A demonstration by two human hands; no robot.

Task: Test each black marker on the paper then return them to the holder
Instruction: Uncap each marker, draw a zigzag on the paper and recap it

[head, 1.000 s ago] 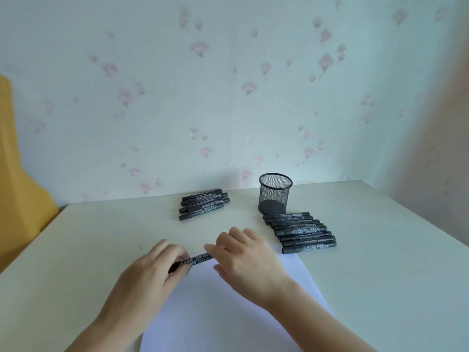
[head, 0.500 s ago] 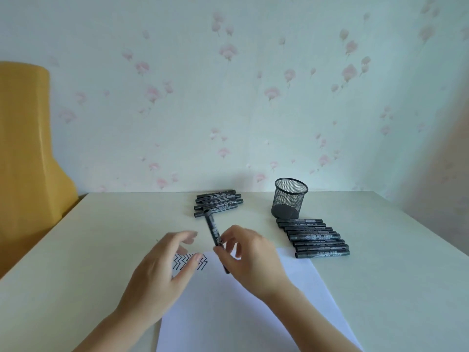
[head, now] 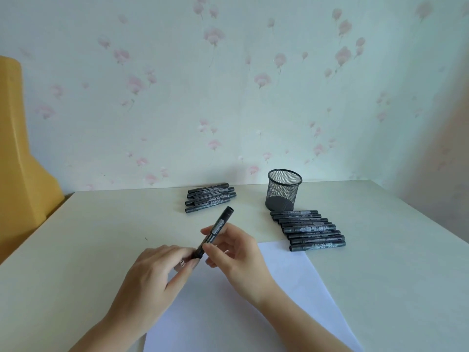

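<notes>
My right hand (head: 236, 257) grips a black marker (head: 215, 231) by its barrel and holds it tilted, upper end pointing away toward the wall. My left hand (head: 152, 275) pinches the marker's lower end between thumb and fingertips, just above the white paper (head: 291, 288). A black mesh holder (head: 284, 191) stands upright and looks empty at the back of the table. A pile of several black markers (head: 210, 196) lies to its left. A row of several more markers (head: 309, 229) lies in front of the holder, at the paper's far right corner.
The cream table (head: 76, 250) runs to the flowered wall behind. Its right edge (head: 431, 229) slants toward me. A yellow object (head: 22, 161) stands off the table's left side.
The marker's tip has lifted off the paper, and my left hand has come onto its lower end. The zigzag marks seen earlier now lie hidden under my left hand.
</notes>
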